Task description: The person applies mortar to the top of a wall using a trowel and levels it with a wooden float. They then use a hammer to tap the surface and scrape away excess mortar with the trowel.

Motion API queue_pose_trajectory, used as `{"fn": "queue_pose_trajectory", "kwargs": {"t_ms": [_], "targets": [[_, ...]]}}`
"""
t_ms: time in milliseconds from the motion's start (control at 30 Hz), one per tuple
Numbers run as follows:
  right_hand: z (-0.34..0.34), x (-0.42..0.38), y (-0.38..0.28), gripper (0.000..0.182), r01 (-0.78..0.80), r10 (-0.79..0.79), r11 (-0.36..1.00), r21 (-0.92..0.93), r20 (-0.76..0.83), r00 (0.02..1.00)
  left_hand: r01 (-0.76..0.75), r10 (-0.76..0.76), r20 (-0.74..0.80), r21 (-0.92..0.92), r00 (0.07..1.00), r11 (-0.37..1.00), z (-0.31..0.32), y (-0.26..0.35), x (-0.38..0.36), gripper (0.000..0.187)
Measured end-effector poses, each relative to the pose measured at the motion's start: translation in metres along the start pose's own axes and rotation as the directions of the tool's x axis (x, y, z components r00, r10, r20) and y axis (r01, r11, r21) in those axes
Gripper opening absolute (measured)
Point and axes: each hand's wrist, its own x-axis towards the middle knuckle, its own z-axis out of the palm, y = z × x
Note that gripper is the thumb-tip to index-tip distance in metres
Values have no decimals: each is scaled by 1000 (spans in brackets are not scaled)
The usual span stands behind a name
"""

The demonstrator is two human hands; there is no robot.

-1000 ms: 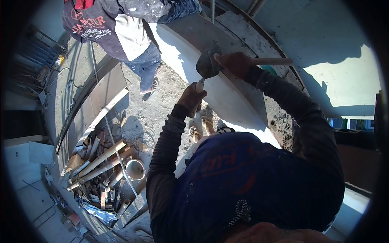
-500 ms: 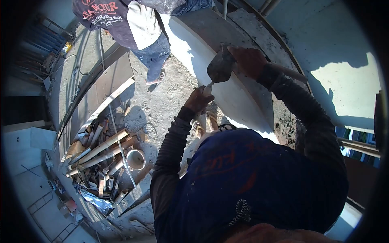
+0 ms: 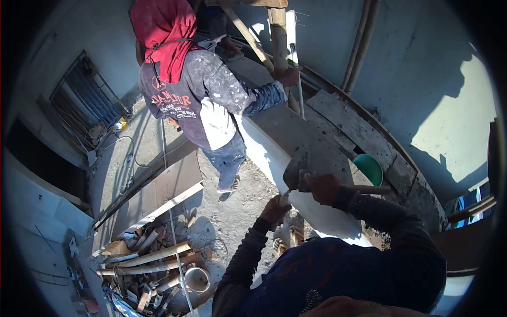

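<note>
My left hand (image 3: 274, 210) is closed around the light handle of a trowel (image 3: 294, 168), whose broad grey blade points up and away from me. Just right of it, my right hand (image 3: 323, 188) grips a tool with a long wooden handle (image 3: 369, 189), close to its flat dark head (image 3: 304, 180). That head overlaps the lower part of the trowel blade in this view. Both hands are over a long board with a white side face (image 3: 266, 150). A green bowl (image 3: 368, 169) sits beyond my right hand.
A co-worker in a red head covering (image 3: 166, 37) stands ahead left, one hand on a bamboo post (image 3: 278, 42). Bamboo pieces and scraps (image 3: 145, 264) lie at lower left beside a bucket (image 3: 197, 279). A long panel (image 3: 158, 193) stretches across the floor, and a wall (image 3: 422, 79) rises right.
My view has tilted up, bringing the co-worker's head, the bamboo post and the green bowl into sight. Both hands keep their tools; the right-hand tool's head now overlaps the trowel blade.
</note>
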Motion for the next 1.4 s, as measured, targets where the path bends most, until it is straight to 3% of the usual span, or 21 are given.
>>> {"fn": "queue_pose_trajectory", "kwargs": {"t_ms": [67, 133, 200, 267, 333, 400, 533, 600, 667, 800, 833, 867, 933, 967, 1033, 1067, 1133, 1267, 1367, 1400], "targets": [[20, -8, -1, 29, 128, -135, 990, 52, 173, 976, 45, -46, -31, -45, 998, 998, 2, 12, -5, 23], [11, -16, -16, 31, 130, -168, 981, 146, 290, 942, 23, -25, -95, -15, 995, 1000, -1, -1, -2, 24], [17, -28, -25, 33, 40, -96, 967, 252, 214, 972, -25, 52, -221, 123, 974, 992, -5, 5, -8, 25], [3, -23, -12, 37, 2, -34, 944, 329, 89, 995, 31, -19, -193, 56, 981, 998, -6, 21, -19, 25], [-22, -10, 8, 45, -37, 134, 846, 532, -145, 980, 0, 26, -134, 192, 991, 981, -5, 27, -26, 30], [-10, 4, 39, 52, 8, 177, 849, 528, -299, 938, 12, 10, -123, 177, 992, 984, -1, 35, -24, 27], [-9, 24, 96, 54, 84, 148, 831, 550, -365, 919, 44, -42, -43, 34, 998, 998, 5, 45, 4, 22], [1, 28, 112, 54, 148, 146, 698, 700, -341, 929, 38, -39, 21, 77, 999, 996, 6, 41, 16, 21], [10, 24, 109, 54, 126, 100, 764, 632, -310, 946, 18, -19, 74, 5, 997, 1000, 2, 39, 18, 21], [14, 21, 84, 53, 26, 53, 859, 512, -138, 989, 28, -33, 39, 115, 999, 993, 1, 46, 21, 23], [11, 21, 88, 51, 127, 14, 852, 508, -264, 965, 49, -52, 23, 117, 998, 992, 1, 44, 23, 21], [5, 20, 93, 51, 112, 29, 840, 530, -250, 968, 68, -70, 7, 121, 998, 990, 1, 41, 25, 20], [-20, 18, 103, 51, -24, 182, 621, 784, -113, 977, 53, -56, 16, 124, 998, 991, 1, 42, 27, 20], [-15, 19, 103, 51, -44, 194, 610, 791, -96, 976, 76, -78, 11, 128, 997, 989, 1, 39, 28, 21], [0, 20, 98, 50, -9, 149, 740, 672, -151, 977, 99, -102, 18, 131, 995, 986, 1, 38, 27, 21], [8, 20, 90, 50, -19, 161, 732, 681, -145, 976, 109, -114, 27, 137, 993, 984, 1, 34, 28, 21], [21, 18, 71, 48, 36, 62, 806, 591, -145, 988, 39, -38, -8, 188, 999, 981, -2, 23, 30, 22], [9, 18, 87, 47, 77, 107, 740, 668, -229, 968, 124, -123, -18, 97, 992, 988, 0, 12, 30, 22], [19, 15, 92, 48, -32, 191, 694, 720, -142, 971, 183, -183, -5, 76, 983, 980, 2, 15, 27, 22], [24, 12, 85, 48, -19, 117, 731, 682, -98, 988, 193, -193, -6, 80, 981, 978, 1, 12, 29, 22]]}}
